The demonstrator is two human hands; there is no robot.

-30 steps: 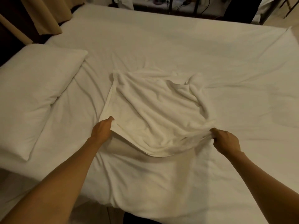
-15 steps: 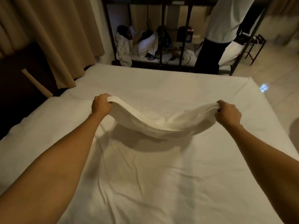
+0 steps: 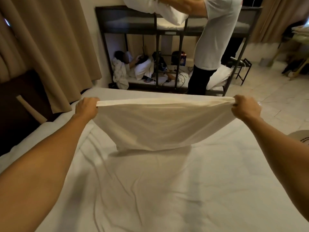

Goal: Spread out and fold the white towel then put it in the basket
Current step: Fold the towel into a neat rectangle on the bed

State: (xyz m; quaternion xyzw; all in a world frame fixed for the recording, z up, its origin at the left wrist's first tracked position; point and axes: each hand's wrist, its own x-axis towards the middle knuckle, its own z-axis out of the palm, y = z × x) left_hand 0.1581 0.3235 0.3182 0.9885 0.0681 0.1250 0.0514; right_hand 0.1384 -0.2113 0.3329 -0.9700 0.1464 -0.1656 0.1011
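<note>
The white towel (image 3: 160, 124) hangs stretched in the air above the bed (image 3: 158, 190), its top edge pulled taut between my two hands. My left hand (image 3: 87, 107) grips the towel's top left corner. My right hand (image 3: 245, 108) grips the top right corner. The towel's lower edge dangles just over the sheet and casts a shadow on it. No basket shows in this view.
The bed's white sheet is wrinkled. Beyond its far edge stands a dark metal bunk bed (image 3: 167, 47) with bedding and cables, and a person (image 3: 212, 47) in a white shirt holding a pillow. Beige curtains (image 3: 50, 47) hang at the left; tiled floor (image 3: 275, 101) lies at the right.
Both hands lifted the towel off the bed, then raised it higher and pulled it wider apart, so it went from crumpled to sagging to stretched taut. The view tilted up.
</note>
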